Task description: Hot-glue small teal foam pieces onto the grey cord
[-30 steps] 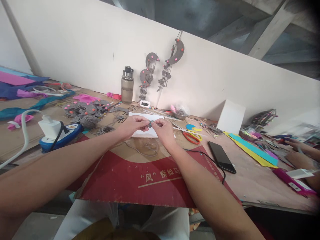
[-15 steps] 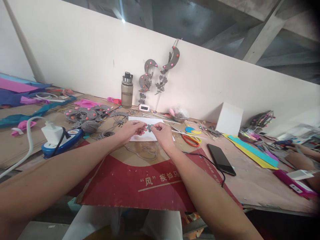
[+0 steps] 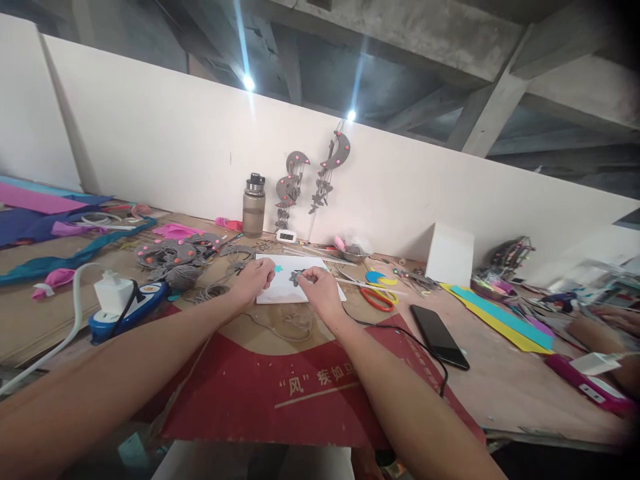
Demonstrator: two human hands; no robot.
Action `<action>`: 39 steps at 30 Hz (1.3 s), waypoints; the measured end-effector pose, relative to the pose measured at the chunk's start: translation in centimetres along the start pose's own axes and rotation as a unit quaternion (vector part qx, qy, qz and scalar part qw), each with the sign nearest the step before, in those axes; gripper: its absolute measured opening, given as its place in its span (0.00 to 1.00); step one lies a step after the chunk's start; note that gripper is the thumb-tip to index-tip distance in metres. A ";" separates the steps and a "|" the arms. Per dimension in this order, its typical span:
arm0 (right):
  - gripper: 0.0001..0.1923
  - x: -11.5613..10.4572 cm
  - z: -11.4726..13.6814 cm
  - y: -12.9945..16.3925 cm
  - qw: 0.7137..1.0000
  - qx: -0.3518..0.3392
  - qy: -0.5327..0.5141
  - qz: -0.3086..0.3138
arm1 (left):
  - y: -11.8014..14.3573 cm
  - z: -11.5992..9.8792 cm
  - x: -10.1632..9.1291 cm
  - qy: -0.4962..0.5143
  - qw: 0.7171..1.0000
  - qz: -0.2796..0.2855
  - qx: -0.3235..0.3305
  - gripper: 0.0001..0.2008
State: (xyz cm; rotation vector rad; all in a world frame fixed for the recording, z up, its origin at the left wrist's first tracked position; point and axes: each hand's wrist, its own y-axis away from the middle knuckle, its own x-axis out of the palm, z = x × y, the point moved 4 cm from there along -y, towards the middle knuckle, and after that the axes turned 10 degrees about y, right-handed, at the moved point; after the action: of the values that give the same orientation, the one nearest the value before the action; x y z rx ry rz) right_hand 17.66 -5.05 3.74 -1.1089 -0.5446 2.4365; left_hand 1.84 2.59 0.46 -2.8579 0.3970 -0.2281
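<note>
My right hand [image 3: 321,288] pinches a small grey felt star [image 3: 295,277] over a white sheet [image 3: 280,293]. Its fingertips cover part of that piece. To the left, my left hand [image 3: 256,280] is closed with the fingers curled; whatever it may hold is hidden. A small teal star-shaped piece [image 3: 279,269] shows just right of its fingertips, and I cannot tell whether they touch it. The sheet lies on red and brown cardboard [image 3: 225,393]. Loose grey yarn [image 3: 280,331] trails over the cardboard in front of the sheet.
Orange-handled scissors [image 3: 379,300] and a black phone [image 3: 440,337] lie to the right. A blue power strip [image 3: 127,313] stands left, near grey felt pieces with pink dots [image 3: 173,253]. Behind are a bottle [image 3: 254,210] and grey moon hangings [image 3: 293,180]. Another person's arm [image 3: 600,337] shows far right.
My hands have moved apart; the left has curled closed and drawn left. The grey star stays in my right fingers, and the teal piece now shows separately. The camera has tilted upward.
</note>
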 end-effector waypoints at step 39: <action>0.07 0.1 -0.1 -0.1 0.999 -0.018 0.013 -0.024 | 0.3 -0.8 1.0 -0.077 0.995 0.009 0.067 0.04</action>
State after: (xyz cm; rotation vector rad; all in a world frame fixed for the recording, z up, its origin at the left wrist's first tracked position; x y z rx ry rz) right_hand 17.68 -4.89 3.66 -1.1267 -0.6031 2.3768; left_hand 2.58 1.85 1.29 -2.7163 0.3611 -0.0303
